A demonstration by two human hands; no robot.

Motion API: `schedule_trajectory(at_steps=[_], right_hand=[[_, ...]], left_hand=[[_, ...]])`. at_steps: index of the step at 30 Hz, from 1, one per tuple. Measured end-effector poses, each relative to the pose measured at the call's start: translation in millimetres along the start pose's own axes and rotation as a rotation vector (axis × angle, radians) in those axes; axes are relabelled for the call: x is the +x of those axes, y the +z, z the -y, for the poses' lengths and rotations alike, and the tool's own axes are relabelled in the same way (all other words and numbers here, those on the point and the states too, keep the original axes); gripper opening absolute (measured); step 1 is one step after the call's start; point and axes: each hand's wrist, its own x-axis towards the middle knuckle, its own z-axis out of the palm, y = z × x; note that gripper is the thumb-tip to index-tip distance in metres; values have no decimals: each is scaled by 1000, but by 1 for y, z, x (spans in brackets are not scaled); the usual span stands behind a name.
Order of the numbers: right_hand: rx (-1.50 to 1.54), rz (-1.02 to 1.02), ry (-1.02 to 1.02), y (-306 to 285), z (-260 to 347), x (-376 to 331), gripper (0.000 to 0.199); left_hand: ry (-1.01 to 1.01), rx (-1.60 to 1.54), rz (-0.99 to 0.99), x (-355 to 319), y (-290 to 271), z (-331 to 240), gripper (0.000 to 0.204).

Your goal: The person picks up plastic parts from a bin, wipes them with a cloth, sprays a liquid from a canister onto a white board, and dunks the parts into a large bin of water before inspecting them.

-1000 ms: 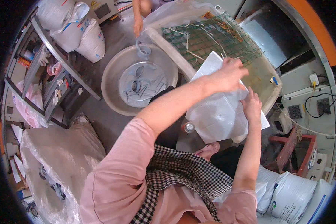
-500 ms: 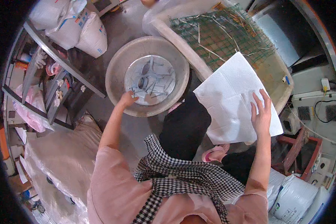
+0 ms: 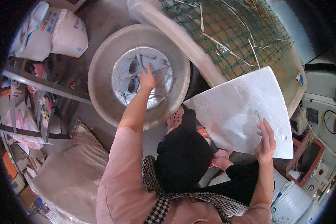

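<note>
A wide round basin stands on the floor, with a shiny metal bowl inside it. Several grey parts lie in the bowl, among them two ring-shaped pieces side by side and some thin rods. My left hand reaches over these parts with its fingers stretched out; whether the fingertips touch one is unclear. A white foam board slants across my right side, leaning by the tub. Over its near right part, my right hand has its fingers extended and grips nothing.
Beyond the board is a large pale tub with green netting and sticks across it. White sacks sit at the far left above a metal rack. A plastic-covered sack lies near left; a red frame stands right.
My left hand has moved from the bowl's near left edge inward over the grey parts. My right hand sits closer to the board's near edge. The whole view has shifted.
</note>
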Motion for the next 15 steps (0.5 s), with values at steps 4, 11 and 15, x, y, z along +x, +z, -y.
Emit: schedule_trajectory(at_steps=[4, 11, 15], right_hand=[[-72, 46, -10, 4, -1, 7, 54], [-20, 135, -32, 2, 4, 12, 45], [47, 71, -13, -2, 10, 9, 50]], left_hand=[[7, 74, -122, 38, 23, 2, 95], [110, -219, -242, 30, 8, -3, 58], [-193, -1086, -343, 1, -36, -2, 60]])
